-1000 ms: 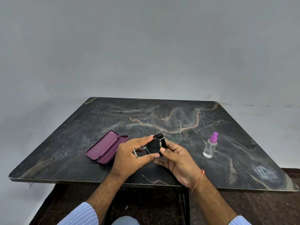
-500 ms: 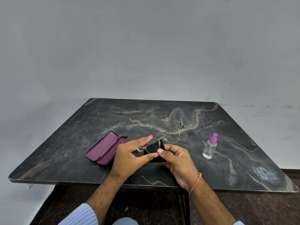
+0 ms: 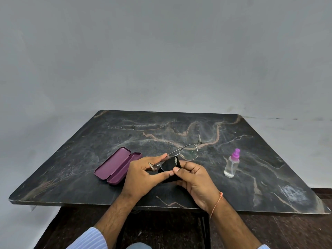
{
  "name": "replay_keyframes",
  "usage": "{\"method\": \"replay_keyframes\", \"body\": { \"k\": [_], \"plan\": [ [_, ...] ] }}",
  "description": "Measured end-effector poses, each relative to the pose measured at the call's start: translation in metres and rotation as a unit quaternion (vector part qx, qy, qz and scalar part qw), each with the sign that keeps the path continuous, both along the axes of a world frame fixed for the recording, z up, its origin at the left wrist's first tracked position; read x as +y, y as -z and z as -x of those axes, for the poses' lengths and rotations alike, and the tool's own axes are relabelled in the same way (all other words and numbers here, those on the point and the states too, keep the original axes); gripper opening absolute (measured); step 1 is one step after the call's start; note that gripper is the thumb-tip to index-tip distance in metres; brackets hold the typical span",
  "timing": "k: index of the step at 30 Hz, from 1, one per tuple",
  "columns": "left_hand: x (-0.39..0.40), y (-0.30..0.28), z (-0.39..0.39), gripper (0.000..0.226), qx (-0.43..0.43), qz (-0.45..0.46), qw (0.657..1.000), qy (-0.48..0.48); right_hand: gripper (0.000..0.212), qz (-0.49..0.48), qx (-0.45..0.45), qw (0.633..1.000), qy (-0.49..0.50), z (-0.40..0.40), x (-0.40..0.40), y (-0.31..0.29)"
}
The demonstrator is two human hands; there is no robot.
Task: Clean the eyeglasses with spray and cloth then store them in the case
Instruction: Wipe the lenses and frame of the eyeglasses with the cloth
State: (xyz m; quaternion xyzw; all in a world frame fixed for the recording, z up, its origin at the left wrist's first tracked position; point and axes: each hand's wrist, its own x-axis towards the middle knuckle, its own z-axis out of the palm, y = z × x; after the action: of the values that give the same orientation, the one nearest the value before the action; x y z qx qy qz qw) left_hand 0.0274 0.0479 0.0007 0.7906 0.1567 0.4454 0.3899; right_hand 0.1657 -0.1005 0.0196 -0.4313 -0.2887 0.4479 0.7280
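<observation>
Thin metal-framed eyeglasses (image 3: 188,152) are held above the dark marble table (image 3: 89,150), tilted up to the right. My left hand (image 3: 142,175) pinches the frame at its left lens and hinge. A black cloth (image 3: 168,166) wraps that left lens, and my right hand (image 3: 194,180) presses it with thumb and fingers. The right lens is bare and one temple sticks up behind it. The purple case (image 3: 116,165) lies open on the table just left of my left hand. A small clear spray bottle (image 3: 231,163) with a purple top stands upright to the right of my right hand.
The table's near edge (image 3: 71,203) runs just below my wrists, with dark floor beneath. A plain grey wall rises behind the table. A pale smudge (image 3: 292,194) marks the near right corner.
The glasses have tilted so the right lens sits higher and farther right. My right thumb has slid across the cloth on the left lens. Case and bottle stay put.
</observation>
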Motion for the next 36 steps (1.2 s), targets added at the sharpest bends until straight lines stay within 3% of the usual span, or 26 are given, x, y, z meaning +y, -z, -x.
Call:
{"method": "replay_keyframes", "body": {
  "k": [8,14,20,24,29,33,36],
  "plan": [
    [-0.001,0.000,-0.001,0.061,-0.010,0.071,0.997,0.021,0.019,-0.027,0.028,0.999,0.037,0.000,-0.001,0.001],
    [-0.002,-0.006,0.001,0.066,-0.007,0.010,0.999,0.039,0.029,0.010,0.042,0.999,0.011,-0.004,0.000,0.002],
    [-0.002,-0.004,0.000,0.065,-0.005,0.026,0.999,0.026,0.031,0.027,-0.009,1.000,-0.005,-0.003,-0.001,0.003],
    [-0.001,-0.001,0.000,0.062,-0.005,0.040,0.999,-0.010,0.034,0.015,0.037,0.996,0.084,-0.003,-0.002,0.004],
    [0.002,0.001,-0.001,0.058,0.026,0.007,0.999,-0.024,0.022,0.008,0.103,0.966,0.235,-0.005,-0.009,0.007],
    [0.002,-0.001,-0.001,0.054,0.040,0.004,0.999,-0.006,0.021,0.028,0.064,0.930,0.362,-0.016,-0.019,0.011],
    [0.002,0.001,-0.003,0.055,0.057,-0.002,0.998,-0.007,0.017,0.076,-0.016,0.902,0.425,-0.029,-0.029,0.015]
  ]
}}
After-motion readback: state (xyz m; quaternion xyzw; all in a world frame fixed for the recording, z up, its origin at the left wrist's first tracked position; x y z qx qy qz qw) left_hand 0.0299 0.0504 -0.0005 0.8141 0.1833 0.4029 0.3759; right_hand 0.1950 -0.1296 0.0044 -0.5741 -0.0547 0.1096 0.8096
